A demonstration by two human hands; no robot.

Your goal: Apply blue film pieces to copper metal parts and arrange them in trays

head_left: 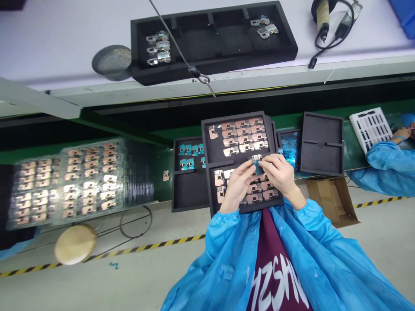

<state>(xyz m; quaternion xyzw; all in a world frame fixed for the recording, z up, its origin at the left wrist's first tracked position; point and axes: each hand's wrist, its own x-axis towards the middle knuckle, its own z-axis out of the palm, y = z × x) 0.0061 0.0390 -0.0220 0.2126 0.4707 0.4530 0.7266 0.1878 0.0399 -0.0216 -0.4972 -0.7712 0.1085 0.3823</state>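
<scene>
Over the black partitioned tray (221, 165), both my hands meet at one small circuit board (256, 158). My left hand (238, 186) is closed, pinching the board's left side between thumb and fingers. My right hand (279, 175) is closed too, its fingertips at the board's right edge, on a piece of blue film (259, 169) that shows just below it. Rows of copper-coloured boards (244, 134) lie in the tray's far half. More boards (259, 195) fill the near half, partly hidden by my hands.
Left of me, a black tray (189, 190) holds blue-covered boards (191, 150). Stacked clear trays (121, 190) with copper boards stand farther left. Rightward are a bin of blue film scraps (289, 149), a black tray (321, 142), a cardboard box (332, 203) and another person's sleeve (394, 164).
</scene>
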